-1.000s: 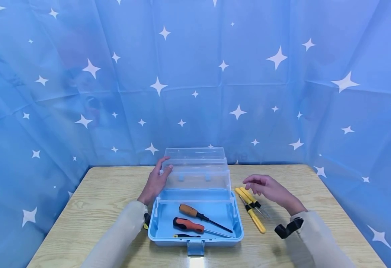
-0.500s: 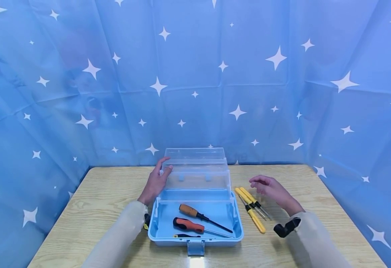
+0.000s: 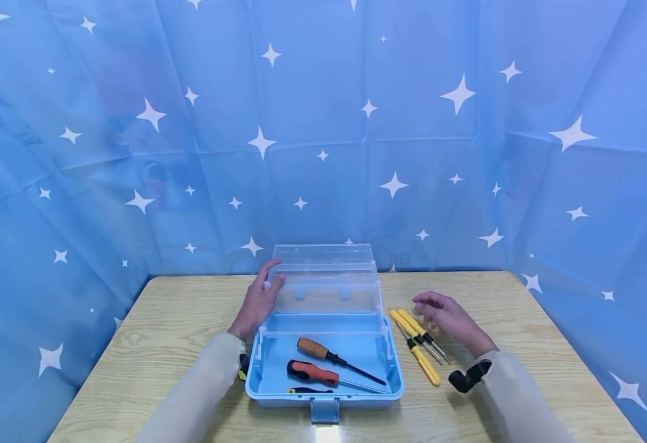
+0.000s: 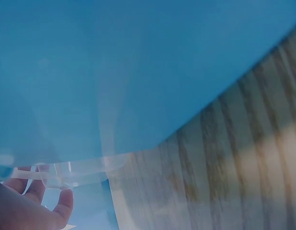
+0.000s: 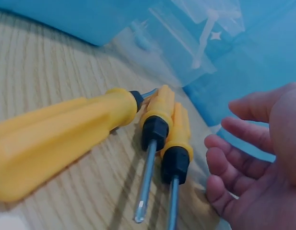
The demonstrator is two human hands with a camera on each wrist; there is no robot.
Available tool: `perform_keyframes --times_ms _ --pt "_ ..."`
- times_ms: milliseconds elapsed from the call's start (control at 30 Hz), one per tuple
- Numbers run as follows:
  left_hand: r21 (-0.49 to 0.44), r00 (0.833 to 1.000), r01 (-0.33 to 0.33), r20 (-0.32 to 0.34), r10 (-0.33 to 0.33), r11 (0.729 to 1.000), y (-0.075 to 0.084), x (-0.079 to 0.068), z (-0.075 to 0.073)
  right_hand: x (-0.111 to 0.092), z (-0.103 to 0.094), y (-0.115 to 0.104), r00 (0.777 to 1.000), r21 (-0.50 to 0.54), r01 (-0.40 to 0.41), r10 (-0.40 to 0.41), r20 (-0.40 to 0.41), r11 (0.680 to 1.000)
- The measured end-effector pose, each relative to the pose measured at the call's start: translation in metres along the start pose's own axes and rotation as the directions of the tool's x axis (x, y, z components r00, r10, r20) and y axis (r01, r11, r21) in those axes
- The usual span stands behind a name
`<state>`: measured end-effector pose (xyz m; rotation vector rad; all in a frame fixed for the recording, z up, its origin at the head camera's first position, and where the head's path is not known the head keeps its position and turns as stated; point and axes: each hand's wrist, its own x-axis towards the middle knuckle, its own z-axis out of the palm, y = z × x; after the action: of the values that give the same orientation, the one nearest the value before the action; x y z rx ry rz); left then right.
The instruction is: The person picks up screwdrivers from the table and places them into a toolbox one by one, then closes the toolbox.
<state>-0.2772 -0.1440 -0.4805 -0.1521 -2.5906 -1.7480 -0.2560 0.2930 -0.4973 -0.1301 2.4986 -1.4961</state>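
My left hand (image 3: 257, 304) holds the left edge of the clear lid (image 3: 323, 298), thumb in front and fingers behind. This lid stands raised at the back of a light blue toolbox (image 3: 279, 401). Inside the box lie a screwdriver with an orange-brown handle (image 3: 312, 348), a red-and-black screwdriver (image 3: 314, 373) and a small black-and-yellow tool (image 3: 309, 390). My right hand (image 3: 450, 317) holds nothing, fingers loosely bent, just right of three yellow-handled screwdrivers on the table. One screwdriver (image 5: 66, 136) points the opposite way from the other two (image 5: 157, 115), which lie side by side.
A wooden table (image 3: 184, 332) carries everything. A blue curtain with white stars (image 3: 323, 123) hangs behind it and along both sides. The toolbox's front latch (image 3: 325, 411) hangs down toward the near table edge. A black wrist camera (image 3: 467, 376) sits on the right sleeve.
My right hand has drawn a little to the right, away from the toolbox and the yellow handles. The left hand, the lid and the tools stay where they were.
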Motion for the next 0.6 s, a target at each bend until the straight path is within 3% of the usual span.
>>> perform_keyframes --times_ms 600 --pt "-0.012 1.0 -0.004 0.004 0.004 1.0 0.002 0.0 -0.001 0.004 0.011 0.009 0.999 -0.085 0.047 -0.045 0.024 0.995"
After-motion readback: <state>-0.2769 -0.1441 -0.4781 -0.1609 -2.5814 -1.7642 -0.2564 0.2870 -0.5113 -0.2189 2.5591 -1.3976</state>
